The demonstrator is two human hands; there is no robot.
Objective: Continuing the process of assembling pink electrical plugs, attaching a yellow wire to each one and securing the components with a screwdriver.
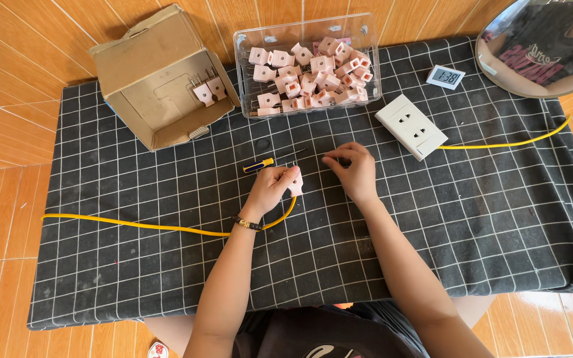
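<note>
Our left hand [270, 189] is gripping a pink plug [296, 184] at the yellow cable [134, 225] end, while our right hand [353, 169] is pinching something too small to tell. Just beyond our left hand, a screwdriver [270, 161] is lying on the bench [499, 219].

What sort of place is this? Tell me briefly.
Likely a home workbench for wiring plugs: a clear bin of pink plug housings, a yellow cable ending at the pink plug in the left hand, and a screwdriver on checked cloth.

Viewpoint: head-worn, above the person's own arms.
Facing: steeply down onto the checked cloth [167, 265], far edge at top.
Nearness: arm's length (whole cloth fits the frame).
Shared views: only one camera.
</note>
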